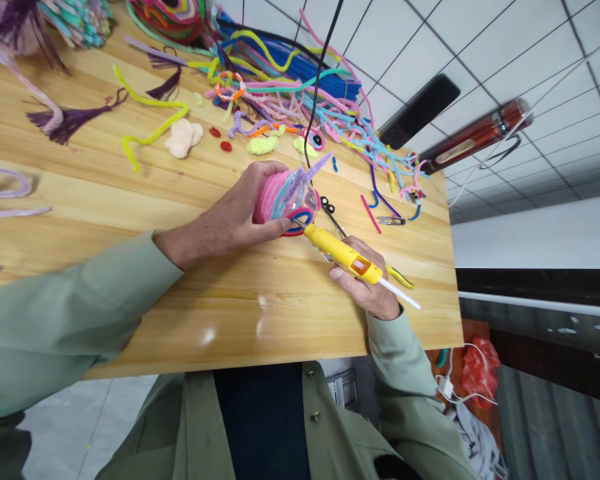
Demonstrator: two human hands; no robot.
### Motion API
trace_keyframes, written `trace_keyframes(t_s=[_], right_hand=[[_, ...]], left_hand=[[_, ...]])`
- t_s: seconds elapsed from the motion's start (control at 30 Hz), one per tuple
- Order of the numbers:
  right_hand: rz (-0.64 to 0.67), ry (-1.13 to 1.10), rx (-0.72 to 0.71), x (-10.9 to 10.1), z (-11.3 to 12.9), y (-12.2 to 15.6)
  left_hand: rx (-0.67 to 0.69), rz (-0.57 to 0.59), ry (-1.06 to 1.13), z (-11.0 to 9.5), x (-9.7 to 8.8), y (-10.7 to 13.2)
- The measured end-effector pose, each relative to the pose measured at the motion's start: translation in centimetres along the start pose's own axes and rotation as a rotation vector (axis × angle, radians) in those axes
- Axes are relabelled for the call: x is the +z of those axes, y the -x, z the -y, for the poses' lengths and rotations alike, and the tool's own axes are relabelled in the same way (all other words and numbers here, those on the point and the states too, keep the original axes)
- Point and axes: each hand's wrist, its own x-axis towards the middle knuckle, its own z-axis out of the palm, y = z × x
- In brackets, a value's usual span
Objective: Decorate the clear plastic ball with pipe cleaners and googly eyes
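A pink figure wound from fuzzy craft wire, with blue and red loops and a lilac spiral horn, is resting on a pale wooden tabletop, near the middle of the view. The left hand is gripping it from the side, fingers curled around the pink body and thumb pressing at its base. The right hand is closed around a yellow glue gun, its tip touching the lower edge of the figure. A white glue stick is poking out of the back of the gun. Both arms are wearing pale green sleeves.

Just beyond the figure, a black cord is running across the tabletop and up out of view. Behind it, a tangled heap of craft wires in blue, pink, yellow and turquoise is spreading along the far side. Small snips are lying near the right edge, beside loose pink and blue scraps. Further left are a cream fluffy piece, a bent yellow-green wire, a purple tassel and a lilac loop.

Past the tabletop, a white tiled floor is showing. A long red-cased object is lying on it.
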Motion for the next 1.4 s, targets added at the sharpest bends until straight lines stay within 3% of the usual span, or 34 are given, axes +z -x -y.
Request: trace_keyframes(t_s=[0.6,1.2,1.4], right_hand=[[0.007,0.005,0.001,-0.06,-0.19,0.02],[0.004,-0.016,0.04,-0.04,0.1,-0.18],[-0.007,0.0,0.015,0.0,0.14,-0.25]], left_hand=[[0.018,-0.02,0.005,0.36,0.31,0.05],[0.031,0.01,0.02,-0.56,0.04,-0.29],[0.024,-0.039,0.056,-0.17,0.24,-0.18]])
